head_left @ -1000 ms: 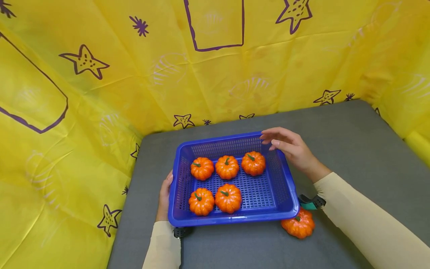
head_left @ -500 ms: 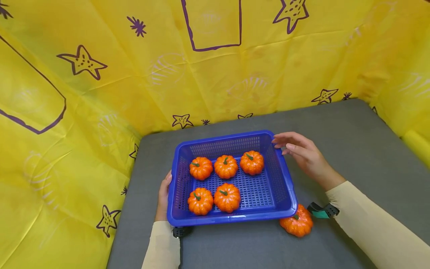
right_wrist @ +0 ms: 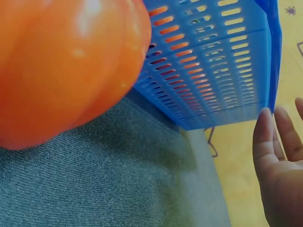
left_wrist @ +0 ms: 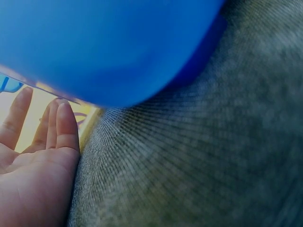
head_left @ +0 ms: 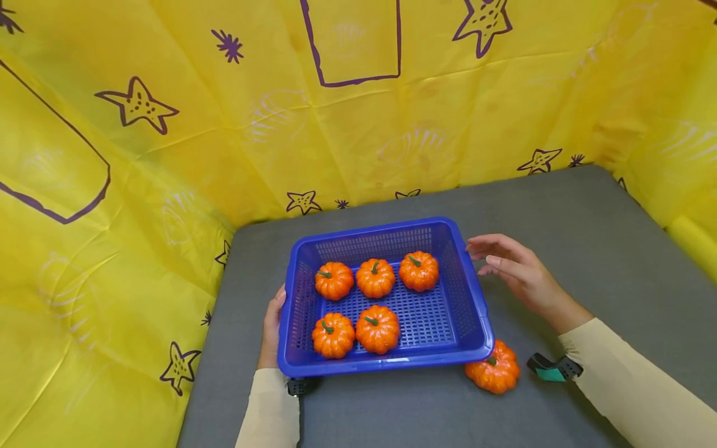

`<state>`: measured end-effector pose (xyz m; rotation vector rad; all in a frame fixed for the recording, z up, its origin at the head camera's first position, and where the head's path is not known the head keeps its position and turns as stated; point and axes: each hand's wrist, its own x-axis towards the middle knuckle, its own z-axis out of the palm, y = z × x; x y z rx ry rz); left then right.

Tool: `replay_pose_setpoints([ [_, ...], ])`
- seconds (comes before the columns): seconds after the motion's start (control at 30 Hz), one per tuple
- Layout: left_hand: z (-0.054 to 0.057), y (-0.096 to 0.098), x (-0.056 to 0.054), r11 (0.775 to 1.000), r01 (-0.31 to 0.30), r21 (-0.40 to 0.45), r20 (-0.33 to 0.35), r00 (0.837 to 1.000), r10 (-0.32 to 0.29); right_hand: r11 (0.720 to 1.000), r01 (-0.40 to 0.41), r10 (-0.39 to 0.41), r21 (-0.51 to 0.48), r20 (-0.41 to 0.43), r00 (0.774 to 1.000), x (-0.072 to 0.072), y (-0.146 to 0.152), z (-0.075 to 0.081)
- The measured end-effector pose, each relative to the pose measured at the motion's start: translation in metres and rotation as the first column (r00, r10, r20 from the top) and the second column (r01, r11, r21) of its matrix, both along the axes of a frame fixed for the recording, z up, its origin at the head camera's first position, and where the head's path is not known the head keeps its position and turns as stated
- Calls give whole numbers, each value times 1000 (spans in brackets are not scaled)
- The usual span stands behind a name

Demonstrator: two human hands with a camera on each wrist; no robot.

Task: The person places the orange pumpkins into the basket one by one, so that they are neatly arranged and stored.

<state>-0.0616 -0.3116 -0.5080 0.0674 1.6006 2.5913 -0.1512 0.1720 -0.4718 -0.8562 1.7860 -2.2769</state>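
A blue plastic basket (head_left: 386, 364) with slotted walls stands on the grey surface. Inside sit several small orange pumpkins with green stems: a back row of three, including the right-hand pumpkin (head_left: 419, 271), and a front row of two, including a pumpkin (head_left: 378, 330) near the middle. My left hand (head_left: 271, 330) rests along the basket's left side; in the left wrist view its fingers are extended up to the rim. To the right of the basket, my right hand (head_left: 523, 277) holds nothing, its fingers loosely bent. One more pumpkin (head_left: 494, 368) lies outside, by the basket's front right corner.
A grey cloth-covered table (head_left: 560, 218) lies under everything. Yellow fabric (head_left: 358, 143) printed with starfish and fish encloses it at the back and sides. A black wrist strap (head_left: 554, 367) sits at my right sleeve.
My right hand has moved away from the basket's back right corner, outward to the right and toward me. The left hand, basket and pumpkins stay put, apart from a slight view shift.
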Motion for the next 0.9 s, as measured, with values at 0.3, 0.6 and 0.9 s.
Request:
replay_pose_setpoints([
  [0.3,2,3,4,997,-62,-45,87,994,66,999,23,-24,27,24,999,9,5,-3],
  [0.6,4,2,2,1000,-10,-14,23,1000,10,995,-39,39,89,-4,999,23,11,-17],
  [0.9,6,4,3,1000,-15,-16,23,1000,15,996,-63,63,68,0,998,35,18,-26],
])
